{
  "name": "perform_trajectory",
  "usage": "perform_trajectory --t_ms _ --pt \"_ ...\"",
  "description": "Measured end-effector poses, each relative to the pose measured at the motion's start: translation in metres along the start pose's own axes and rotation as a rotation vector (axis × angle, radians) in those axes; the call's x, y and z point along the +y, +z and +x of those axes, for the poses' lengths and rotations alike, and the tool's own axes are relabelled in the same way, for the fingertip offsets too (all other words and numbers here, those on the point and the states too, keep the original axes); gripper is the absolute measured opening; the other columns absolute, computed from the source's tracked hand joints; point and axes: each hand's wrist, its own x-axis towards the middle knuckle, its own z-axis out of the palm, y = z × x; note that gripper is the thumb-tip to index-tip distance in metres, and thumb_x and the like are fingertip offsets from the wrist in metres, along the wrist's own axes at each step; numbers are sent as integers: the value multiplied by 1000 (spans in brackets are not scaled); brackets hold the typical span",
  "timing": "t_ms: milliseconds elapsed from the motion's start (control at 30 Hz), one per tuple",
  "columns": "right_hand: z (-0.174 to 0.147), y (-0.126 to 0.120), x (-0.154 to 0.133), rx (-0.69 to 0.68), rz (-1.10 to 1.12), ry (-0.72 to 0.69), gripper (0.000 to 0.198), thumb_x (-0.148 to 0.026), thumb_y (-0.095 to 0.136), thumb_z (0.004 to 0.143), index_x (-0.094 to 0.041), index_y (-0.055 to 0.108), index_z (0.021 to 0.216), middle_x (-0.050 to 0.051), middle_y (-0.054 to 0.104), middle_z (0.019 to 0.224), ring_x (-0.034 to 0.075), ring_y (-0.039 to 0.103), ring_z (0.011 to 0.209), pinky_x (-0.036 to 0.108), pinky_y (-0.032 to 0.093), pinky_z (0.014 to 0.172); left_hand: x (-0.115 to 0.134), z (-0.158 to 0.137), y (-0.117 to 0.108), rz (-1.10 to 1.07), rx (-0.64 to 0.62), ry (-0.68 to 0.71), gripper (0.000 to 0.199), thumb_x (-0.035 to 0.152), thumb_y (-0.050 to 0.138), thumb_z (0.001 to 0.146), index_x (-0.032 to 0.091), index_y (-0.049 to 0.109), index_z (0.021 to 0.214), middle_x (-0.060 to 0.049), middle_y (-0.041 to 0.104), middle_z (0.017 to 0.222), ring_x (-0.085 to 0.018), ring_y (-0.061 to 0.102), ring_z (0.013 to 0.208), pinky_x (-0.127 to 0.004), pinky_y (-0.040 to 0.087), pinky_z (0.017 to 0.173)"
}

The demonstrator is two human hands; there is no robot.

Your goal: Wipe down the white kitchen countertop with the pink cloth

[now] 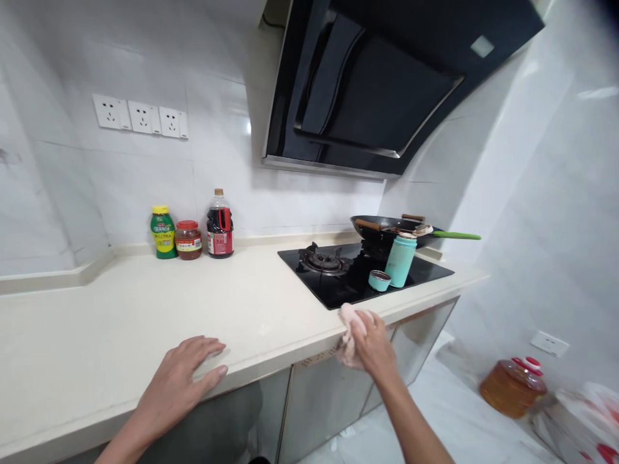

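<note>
My right hand [372, 338] is closed around a pale pink cloth [350, 341] at the front edge of the counter, just below the gas stove. Part of the cloth hangs over the edge. Over the left part of the cream countertop [271, 309] is my left hand [181, 380], fingers stretched out and thumb apart, holding nothing. Whether it touches the surface I cannot tell. Nearest to the cloth is the black glass stove [338, 293], with a teal bottle [401, 261] and its teal cup-like lid [380, 281] standing on its front right part.
A black wok [382, 237] with a green-handled utensil [457, 235] sits on the rear burner. Against the wall stand a green bottle [163, 235], a red-lidded jar [188, 241] and a dark sauce bottle [220, 229]. Overhead hangs a range hood [377, 90]. An oil jug [512, 388] is on the floor.
</note>
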Motion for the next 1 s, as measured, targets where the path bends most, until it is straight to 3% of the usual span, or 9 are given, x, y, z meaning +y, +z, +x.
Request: perform_trajectory --t_ms 167,333,467,567,700,867,1000 --pt "53 -19 64 41 22 122 57 -56 31 88 -22 55 127 11 48 140 29 30 140 51 30 117 11 6 -1 16 -2 24 40 59 55 90 35 69 119 -1 66 128 -29 56 122 -47 44 102" --pt "51 -12 62 84 75 170 66 -60 26 86 -17 54 128 17 41 145 32 22 144 51 28 117 17 8 -2 12 6 21 39 59 55 91 33 70 116 -1 67 124 -29 56 120 -45 43 99" --pt "10 13 15 109 103 134 70 -63 27 89 -14 52 133 20 26 153 35 27 142 53 32 114 20 7 0 12 23 16 38 60 54 91 33 71 114 -1 68 122 -28 55 119 -44 43 97" --pt "-30 35 -37 90 121 67 64 -60 30 93 -18 52 136 17 21 156 35 35 137 53 40 107 22 6 1 6 56 20 38 59 54 91 33 71 111 -1 69 119 -27 56 117 -41 44 96" --pt "-87 58 -115 51 144 -59 54 -54 35 98 -21 52 138 16 14 158 39 32 138 58 42 104 24 5 0 2 54 15 39 60 53 91 32 72 111 -1 69 120 -27 56 117 -41 43 97" --pt "-146 71 -198 -73 175 -247 47 -43 45 98 -30 47 143 14 15 158 42 43 128 62 51 91 26 3 -2 -45 72 5 38 59 50 93 32 72 108 0 71 120 -26 57 118 -41 43 100" --pt "-162 70 -226 -164 164 -442 51 -38 53 95 -34 44 145 13 25 155 39 45 127 61 50 95 24 -1 -5 -115 72 8 41 56 44 95 29 72 109 -1 71 121 -23 58 119 -39 41 104"
